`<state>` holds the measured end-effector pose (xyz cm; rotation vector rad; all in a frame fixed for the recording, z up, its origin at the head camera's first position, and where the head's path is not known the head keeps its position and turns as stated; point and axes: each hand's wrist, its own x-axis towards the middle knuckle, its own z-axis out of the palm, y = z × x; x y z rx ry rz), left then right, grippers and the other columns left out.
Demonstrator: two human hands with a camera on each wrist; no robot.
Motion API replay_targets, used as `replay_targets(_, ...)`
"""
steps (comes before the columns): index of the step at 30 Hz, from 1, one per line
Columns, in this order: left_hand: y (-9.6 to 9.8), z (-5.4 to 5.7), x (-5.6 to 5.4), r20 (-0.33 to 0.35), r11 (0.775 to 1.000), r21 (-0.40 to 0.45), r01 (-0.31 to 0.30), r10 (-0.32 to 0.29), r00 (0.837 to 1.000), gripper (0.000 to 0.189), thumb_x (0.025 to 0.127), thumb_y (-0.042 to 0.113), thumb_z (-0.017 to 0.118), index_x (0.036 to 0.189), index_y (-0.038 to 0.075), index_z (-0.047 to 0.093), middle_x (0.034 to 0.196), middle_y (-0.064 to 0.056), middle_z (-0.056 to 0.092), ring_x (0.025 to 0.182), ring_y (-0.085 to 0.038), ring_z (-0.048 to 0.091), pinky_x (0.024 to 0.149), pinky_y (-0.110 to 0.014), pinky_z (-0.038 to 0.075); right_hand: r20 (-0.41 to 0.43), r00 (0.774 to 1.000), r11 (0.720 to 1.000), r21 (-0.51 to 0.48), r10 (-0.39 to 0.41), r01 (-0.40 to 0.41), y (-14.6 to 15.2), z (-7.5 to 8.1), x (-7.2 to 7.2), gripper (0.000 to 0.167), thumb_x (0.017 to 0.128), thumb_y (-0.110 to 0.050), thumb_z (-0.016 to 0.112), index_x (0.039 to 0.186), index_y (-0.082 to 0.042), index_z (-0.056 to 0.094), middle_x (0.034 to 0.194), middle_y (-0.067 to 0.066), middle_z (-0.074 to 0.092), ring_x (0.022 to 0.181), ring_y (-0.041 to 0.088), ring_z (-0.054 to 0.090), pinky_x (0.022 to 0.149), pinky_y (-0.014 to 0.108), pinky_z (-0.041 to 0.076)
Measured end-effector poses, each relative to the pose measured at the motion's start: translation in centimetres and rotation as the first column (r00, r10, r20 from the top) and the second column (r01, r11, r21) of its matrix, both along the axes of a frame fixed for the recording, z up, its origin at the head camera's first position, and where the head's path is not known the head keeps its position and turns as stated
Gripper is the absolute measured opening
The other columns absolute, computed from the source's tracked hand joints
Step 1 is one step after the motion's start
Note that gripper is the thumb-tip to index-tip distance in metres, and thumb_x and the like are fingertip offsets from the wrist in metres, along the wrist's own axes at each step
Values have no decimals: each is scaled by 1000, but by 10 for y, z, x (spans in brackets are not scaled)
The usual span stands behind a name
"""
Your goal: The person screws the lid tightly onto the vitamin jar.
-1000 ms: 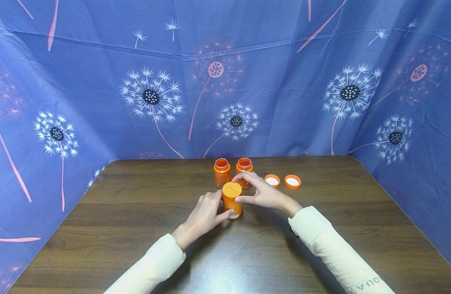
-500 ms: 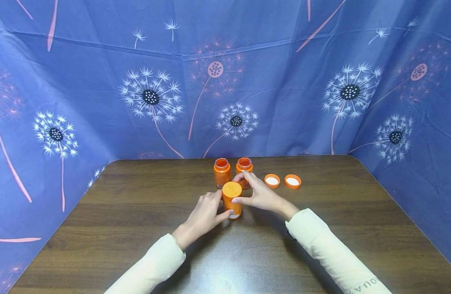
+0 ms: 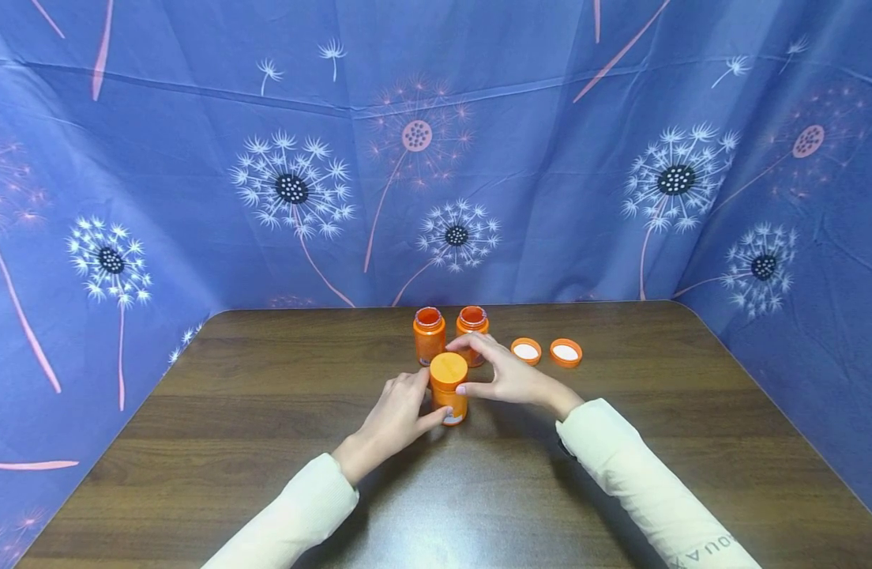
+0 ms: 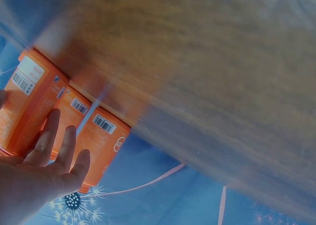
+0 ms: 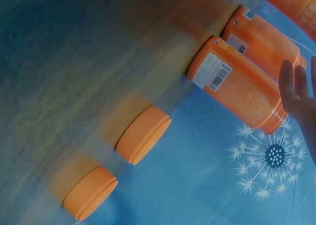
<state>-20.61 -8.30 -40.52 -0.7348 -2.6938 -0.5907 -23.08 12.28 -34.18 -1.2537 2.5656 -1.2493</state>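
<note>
An orange bottle [image 3: 450,401] with its orange lid [image 3: 449,367] on stands upright on the table. My left hand [image 3: 396,407] grips its body low down, thumb in front; in the left wrist view the other fingers [image 4: 65,153] reach out beside it. My right hand [image 3: 503,373] is at the lid, thumb on its near right edge and forefinger around the far side. Behind stand two lidless orange bottles, the left one [image 3: 429,340] in plain sight and the right one [image 3: 473,318] partly hidden by my right hand.
Two loose orange lids with white insides, a nearer-left one [image 3: 526,351] and a right one [image 3: 566,352], lie face up to the right of the bottles. The wooden table [image 3: 251,411] ends at the back against a blue dandelion-print cloth [image 3: 550,197].
My right hand shifted slightly left around the lid, its thumb sliding along the front, then moved back to the right. The left hand and the bottle stayed in place.
</note>
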Motion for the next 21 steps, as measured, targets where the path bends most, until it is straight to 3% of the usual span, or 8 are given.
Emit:
replay_targets(13, 1, 0, 0, 13, 1000, -5, -5, 5, 1000, 50, 79, 41, 67, 115, 10, 49, 89, -2, 62, 83, -18, 55, 82, -41, 42, -48, 991, 992, 5, 128, -128, 5, 3, -5, 46, 81, -1, 63, 125, 2, 47, 126, 18, 49, 116, 31, 43, 91, 36, 45)
replay_targets(21, 0, 0, 0, 8, 1000, -8, -9, 9, 1000, 51, 79, 41, 67, 116, 10, 49, 89, -3, 63, 85, -19, 56, 83, -42, 42, -37, 995, 996, 15, 92, -92, 5, 4, -3, 44, 81, -4, 65, 122, 1, 50, 123, 16, 51, 113, 31, 45, 90, 33, 44)
